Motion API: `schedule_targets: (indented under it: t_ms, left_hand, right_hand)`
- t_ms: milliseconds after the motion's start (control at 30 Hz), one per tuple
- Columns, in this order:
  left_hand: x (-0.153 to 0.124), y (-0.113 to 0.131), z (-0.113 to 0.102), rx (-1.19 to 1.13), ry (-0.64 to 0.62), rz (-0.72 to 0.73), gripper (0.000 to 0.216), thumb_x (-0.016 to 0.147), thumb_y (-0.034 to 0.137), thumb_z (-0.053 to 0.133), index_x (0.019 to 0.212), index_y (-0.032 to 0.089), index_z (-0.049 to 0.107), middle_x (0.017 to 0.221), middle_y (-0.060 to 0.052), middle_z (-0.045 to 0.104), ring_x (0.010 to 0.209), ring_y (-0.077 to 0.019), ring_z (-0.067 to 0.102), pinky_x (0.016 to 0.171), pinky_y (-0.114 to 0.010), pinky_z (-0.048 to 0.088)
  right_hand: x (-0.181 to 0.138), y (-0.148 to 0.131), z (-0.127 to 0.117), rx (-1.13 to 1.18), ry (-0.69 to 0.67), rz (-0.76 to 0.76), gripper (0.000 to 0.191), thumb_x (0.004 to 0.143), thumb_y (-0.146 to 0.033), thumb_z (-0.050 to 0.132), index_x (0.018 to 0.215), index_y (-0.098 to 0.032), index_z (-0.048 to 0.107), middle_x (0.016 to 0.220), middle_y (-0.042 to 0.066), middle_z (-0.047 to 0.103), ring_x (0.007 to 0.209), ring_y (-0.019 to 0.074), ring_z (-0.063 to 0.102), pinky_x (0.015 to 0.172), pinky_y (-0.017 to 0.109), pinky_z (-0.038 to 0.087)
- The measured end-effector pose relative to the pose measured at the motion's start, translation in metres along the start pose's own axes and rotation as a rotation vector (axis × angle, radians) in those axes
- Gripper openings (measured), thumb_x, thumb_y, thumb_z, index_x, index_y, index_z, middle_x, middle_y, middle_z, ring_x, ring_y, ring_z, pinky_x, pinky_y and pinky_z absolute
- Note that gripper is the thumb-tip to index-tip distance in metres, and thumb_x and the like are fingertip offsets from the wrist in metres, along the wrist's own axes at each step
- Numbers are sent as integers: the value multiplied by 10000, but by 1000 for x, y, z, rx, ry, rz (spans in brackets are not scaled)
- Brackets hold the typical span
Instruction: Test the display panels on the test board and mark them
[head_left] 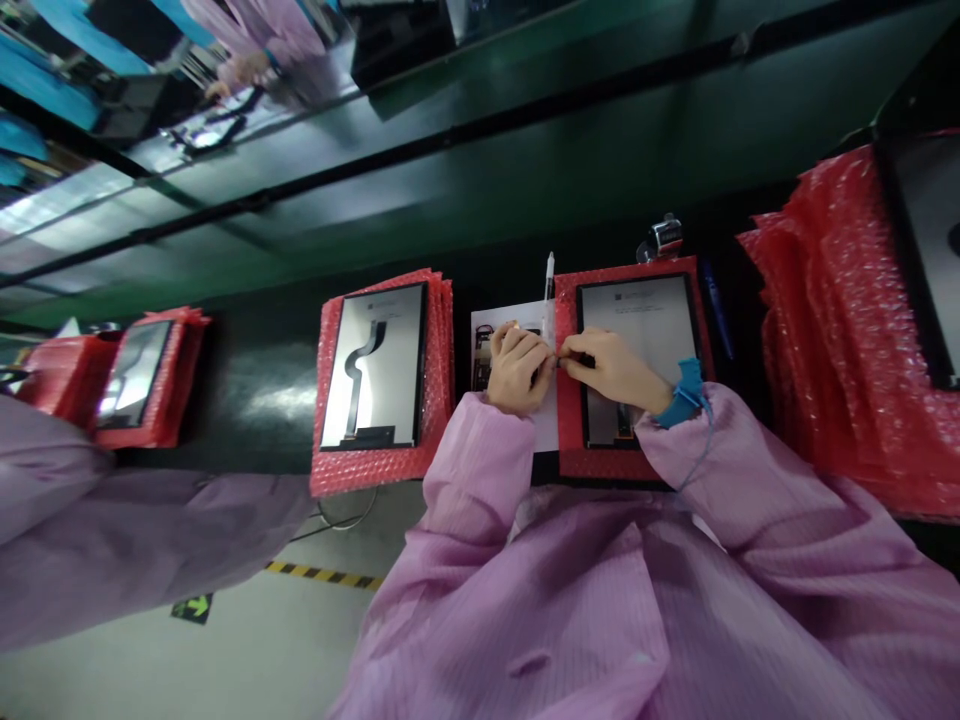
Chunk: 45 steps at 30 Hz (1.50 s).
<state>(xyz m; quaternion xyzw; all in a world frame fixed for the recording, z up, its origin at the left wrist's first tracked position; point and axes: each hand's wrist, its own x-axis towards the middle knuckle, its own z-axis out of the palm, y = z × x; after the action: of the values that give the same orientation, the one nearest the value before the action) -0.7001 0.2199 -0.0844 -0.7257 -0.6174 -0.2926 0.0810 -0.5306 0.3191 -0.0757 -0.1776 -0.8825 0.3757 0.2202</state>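
My left hand (517,372) is curled closed over a white printed sheet (547,425). Its fingertips meet those of my right hand (616,368), which pinches at a small dark piece too small to name. Under my right wrist lies a display panel (649,300) with a grey back, resting on red bubble wrap (568,425). A blue wrist strap (682,393) circles that wrist. Left of my hands, a second display panel (397,350) with a dark flex cable (352,375) lies on a stack of red bubble-wrap bags (337,475).
A white pen (549,275) and a blue pen (718,310) lie by the right-hand panel, with a small metal device (665,237) behind it. Red bubble-wrap bags (840,330) are piled at right. A neighbour's sleeve (172,530) reaches in at left; another person (259,40) sits across.
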Motion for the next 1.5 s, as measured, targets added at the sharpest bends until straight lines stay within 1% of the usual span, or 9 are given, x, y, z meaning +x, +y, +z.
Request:
schedule_targets:
  t_ms: [467,600,667,733,800,867,1000,1267,1500]
  left_hand:
    - [-1,-3,3,-25,116,11,304,1001,322,442,740,236,570,787,-30,670,886,-229,592,1060,-490,391]
    - [1,-3,-1,-80,469,-277,350,1047,399,364,904,230,635,998,-81,668,1037,-255,589,1049,-489,418]
    - [-2,5,-4,-90,749,-397,353,1062,398,334,1159,221,624,1226,-123,601,1209,-270,532,1099,-495,405]
    - [-8,21,-6,-97,875,-429,370,1064,397,347,1343,231,525,1391,-144,490,1337,-278,455,1169,-508,360]
    - [-21,43,-3,-109,751,-383,398,1049,404,425,1412,246,461,1464,-149,424,1414,-293,404,1223,-532,304]
    - [-36,67,5,-139,457,-271,510,1004,429,551,1464,245,430,1510,-165,397,1479,-326,356,1244,-570,279]
    - [-64,97,29,-192,-3,-107,778,994,439,590,1636,259,189,1697,-203,129,1611,-365,106,1245,-618,284]
    - [-70,96,41,-224,-60,-119,797,1013,353,560,1664,317,102,1732,-186,80,1624,-367,80,1245,-658,279]
    - [-71,96,39,-258,2,-248,1016,865,378,760,1650,306,118,1730,-198,7,1613,-437,-22,1233,-731,228]
  right_hand:
    - [1,-6,-7,101,-29,43,159,927,-266,559,800,-177,593,785,31,618,769,156,495,748,300,358]
    - [-3,-4,-29,325,-67,133,249,968,-372,517,852,-178,623,796,25,625,711,142,518,676,291,385]
    - [-4,6,-39,398,15,194,308,996,-424,468,884,-186,628,829,43,646,726,161,556,661,304,414]
    - [-4,21,-46,340,196,236,300,1005,-422,457,870,-200,607,847,60,656,779,193,592,704,337,462]
    - [-3,38,-52,131,420,253,242,995,-363,478,838,-212,583,875,76,661,880,229,605,834,399,495]
    - [-2,54,-56,-110,591,281,153,966,-278,505,866,-212,599,977,106,670,1010,267,590,985,472,468]
    - [-2,75,-62,-348,702,414,217,927,-163,501,1094,-141,636,1207,196,613,1192,338,514,1099,570,397]
    - [4,81,-69,-373,684,513,180,945,-128,460,1025,-105,620,1222,243,568,1277,401,437,1117,647,335]
    - [-6,61,-85,-116,794,367,140,1017,-229,392,1013,-235,532,992,93,602,959,239,595,936,414,498]
